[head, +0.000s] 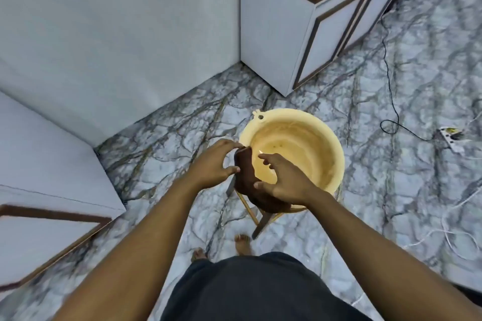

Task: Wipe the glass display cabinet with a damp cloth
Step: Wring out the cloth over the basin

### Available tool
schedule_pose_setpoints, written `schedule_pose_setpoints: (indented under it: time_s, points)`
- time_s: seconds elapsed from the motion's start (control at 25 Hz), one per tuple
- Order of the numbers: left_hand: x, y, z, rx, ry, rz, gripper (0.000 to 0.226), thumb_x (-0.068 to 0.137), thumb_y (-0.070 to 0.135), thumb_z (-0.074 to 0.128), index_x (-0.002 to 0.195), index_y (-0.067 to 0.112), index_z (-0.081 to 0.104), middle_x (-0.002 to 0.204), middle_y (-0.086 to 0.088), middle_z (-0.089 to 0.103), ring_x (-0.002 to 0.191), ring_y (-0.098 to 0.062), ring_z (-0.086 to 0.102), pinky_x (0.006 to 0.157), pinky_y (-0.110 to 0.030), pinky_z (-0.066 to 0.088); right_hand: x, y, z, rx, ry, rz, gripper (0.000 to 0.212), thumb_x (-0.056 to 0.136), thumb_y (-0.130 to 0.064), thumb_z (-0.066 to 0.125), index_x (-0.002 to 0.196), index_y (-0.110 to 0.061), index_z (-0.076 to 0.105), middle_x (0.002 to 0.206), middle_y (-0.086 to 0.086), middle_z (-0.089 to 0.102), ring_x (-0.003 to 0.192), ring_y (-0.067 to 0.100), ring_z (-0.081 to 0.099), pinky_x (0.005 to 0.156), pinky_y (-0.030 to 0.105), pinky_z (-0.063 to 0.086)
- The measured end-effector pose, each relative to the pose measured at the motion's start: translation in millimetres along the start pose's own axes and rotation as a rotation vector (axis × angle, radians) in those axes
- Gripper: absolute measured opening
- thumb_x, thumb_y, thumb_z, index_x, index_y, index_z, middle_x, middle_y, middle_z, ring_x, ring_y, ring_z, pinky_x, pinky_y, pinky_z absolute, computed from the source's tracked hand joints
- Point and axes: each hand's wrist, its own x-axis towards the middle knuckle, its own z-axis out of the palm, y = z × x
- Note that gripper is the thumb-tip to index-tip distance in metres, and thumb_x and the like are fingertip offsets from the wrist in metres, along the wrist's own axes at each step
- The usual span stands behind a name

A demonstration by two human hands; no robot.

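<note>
The brown cloth lies draped over the rim of the yellow basin at about 8 o'clock, part of it inside and part hanging outside. The basin stands on a stool on the marble floor. The person's left hand has fingertips and thumb curled onto the cloth's upper end in what looks like a pinch. The right hand rests on the lower part, thumb pressed on the fabric, its fingers loose over the bowl and closed round nothing. The glass display cabinet stands at 1 o'clock from the basin, well apart.

The step in hand appears to be lifting and wringing the cloth. Both hands should gather it into a roll and twist it over the bowl, so drips fall inside, not on the floor, where a cable runs at 2 o'clock. The cloth should end up damp rather than dripping, since runs would likely streak glass. Any pull on the rim should stay light, so the basin does not tip off the stool.
</note>
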Motion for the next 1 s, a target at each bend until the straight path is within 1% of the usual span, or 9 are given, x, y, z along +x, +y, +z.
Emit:
schedule_pose_setpoints:
  time_s: [0.08, 0.2, 0.32, 0.4, 0.48, 0.68, 0.76, 0.88, 1.0]
  points:
    - [6, -3, 5, -0.01, -0.027, 0.0, 0.064, 0.091, 0.025, 0.074, 0.148, 0.026, 0.046, 0.15, -0.001, 0.045, 0.136, -0.021, 0.046, 0.104, -0.033, 0.04, 3, 0, 14, 0.007, -0.034, 0.059, 0.087, 0.09, -0.05, 0.073, 0.16, -0.025, 0.026, 0.153, 0.004, 0.044, 0.136, 0.025, 0.048, 0.106, 0.043, 0.044]
    - [4, -10, 18, 0.024, -0.109, -0.01, 0.067, 0.095, 0.022, 0.068, 0.154, 0.028, 0.037, 0.153, -0.001, 0.041, 0.138, -0.022, 0.044, 0.104, -0.031, 0.039, 6, 0, 36, -0.002, -0.072, 0.118, 0.094, 0.091, -0.053, 0.071, 0.162, -0.027, 0.016, 0.158, 0.006, 0.037, 0.138, 0.027, 0.047, 0.103, 0.043, 0.046]
    - [4, -15, 20, -0.003, -0.15, -0.002, 0.07, 0.098, 0.017, 0.064, 0.157, 0.032, 0.03, 0.149, 0.0, 0.044, 0.133, -0.021, 0.047, 0.098, -0.029, 0.041, 10, -2, 39, -0.024, -0.059, 0.118, 0.093, 0.09, -0.054, 0.07, 0.162, -0.031, 0.017, 0.148, 0.005, 0.053, 0.126, 0.027, 0.057, 0.093, 0.039, 0.05]
    - [6, -16, 19, 0.001, -0.158, -0.004, 0.071, 0.097, 0.017, 0.064, 0.157, 0.033, 0.03, 0.141, 0.0, 0.048, 0.126, -0.019, 0.05, 0.095, -0.029, 0.044, 13, -4, 39, -0.058, -0.06, 0.107, 0.089, 0.09, -0.049, 0.071, 0.161, -0.03, 0.022, 0.137, 0.005, 0.062, 0.114, 0.029, 0.063, 0.088, 0.04, 0.052]
    - [8, -16, 17, 0.022, -0.163, 0.007, 0.07, 0.097, 0.018, 0.065, 0.156, 0.033, 0.031, 0.135, 0.0, 0.05, 0.121, -0.019, 0.052, 0.093, -0.033, 0.047, 14, -6, 39, -0.075, -0.038, 0.097, 0.082, 0.09, -0.044, 0.071, 0.158, -0.027, 0.03, 0.129, 0.005, 0.066, 0.108, 0.029, 0.063, 0.085, 0.042, 0.053]
    - [12, -15, 7, 0.053, -0.175, 0.033, 0.065, 0.095, 0.017, 0.066, 0.152, 0.033, 0.039, 0.124, 0.0, 0.053, 0.114, -0.019, 0.055, 0.091, -0.037, 0.049, 9, -5, 42, -0.139, 0.053, 0.081, 0.07, 0.087, -0.049, 0.072, 0.149, -0.027, 0.047, 0.108, 0.005, 0.062, 0.098, 0.028, 0.06, 0.079, 0.042, 0.051]
    - [14, -12, 4, 0.09, -0.169, 0.05, 0.059, 0.095, 0.016, 0.066, 0.148, 0.03, 0.046, 0.12, 0.001, 0.055, 0.112, -0.02, 0.055, 0.086, -0.034, 0.047, 6, -4, 41, -0.125, 0.088, 0.1, 0.069, 0.086, -0.047, 0.076, 0.148, -0.026, 0.052, 0.102, 0.003, 0.058, 0.096, 0.025, 0.058, 0.077, 0.039, 0.047]
    - [16, -8, -1, 0.159, -0.143, 0.085, 0.041, 0.095, 0.014, 0.063, 0.134, 0.026, 0.062, 0.114, 0.002, 0.057, 0.11, -0.019, 0.054, 0.08, -0.026, 0.038, 2, -3, 39, -0.08, 0.108, 0.102, 0.064, 0.085, -0.045, 0.079, 0.143, -0.025, 0.058, 0.1, 0.003, 0.057, 0.092, 0.023, 0.054, 0.072, 0.033, 0.037]
    - [16, -5, -7, 0.133, -0.106, 0.107, 0.024, 0.095, 0.014, 0.063, 0.115, 0.023, 0.073, 0.101, 0.006, 0.052, 0.102, -0.018, 0.055, 0.077, -0.027, 0.039, -1, -2, 35, -0.019, 0.148, 0.069, 0.043, 0.089, -0.036, 0.076, 0.13, -0.026, 0.069, 0.096, 0.004, 0.062, 0.087, 0.02, 0.053, 0.072, 0.034, 0.038]
